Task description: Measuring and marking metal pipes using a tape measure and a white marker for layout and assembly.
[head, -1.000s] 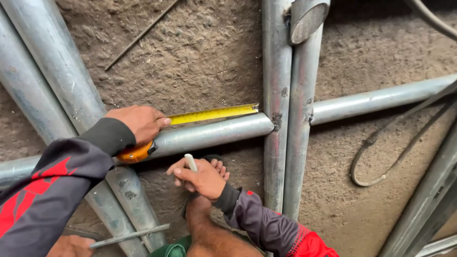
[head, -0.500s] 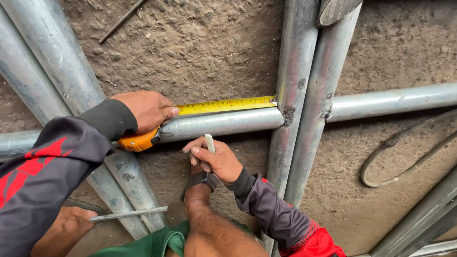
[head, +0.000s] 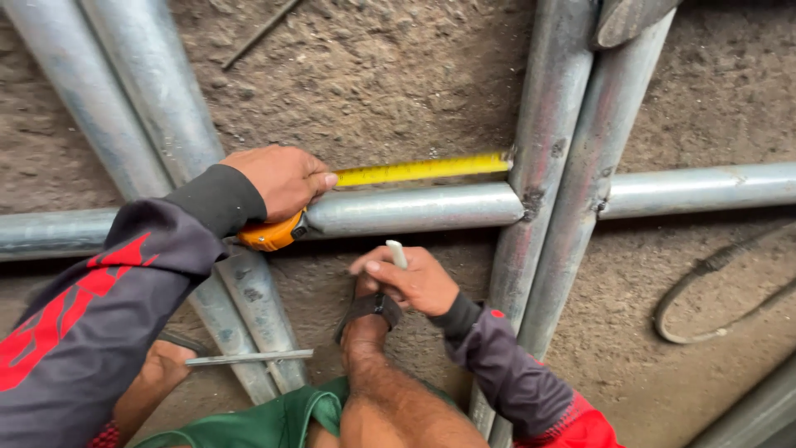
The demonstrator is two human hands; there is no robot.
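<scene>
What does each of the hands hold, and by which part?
The left hand grips the tape measure by its orange case. The right hand pinches a white marker stick by its lower end.

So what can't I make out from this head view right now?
- Tape measure body: mostly covered by the left hand.
- Markings on the yellow blade: too small.
- Tip of the white marker in the right hand: too small to tell whether it touches the horizontal pipe.
- Curved object: cut by the top edge.
</scene>
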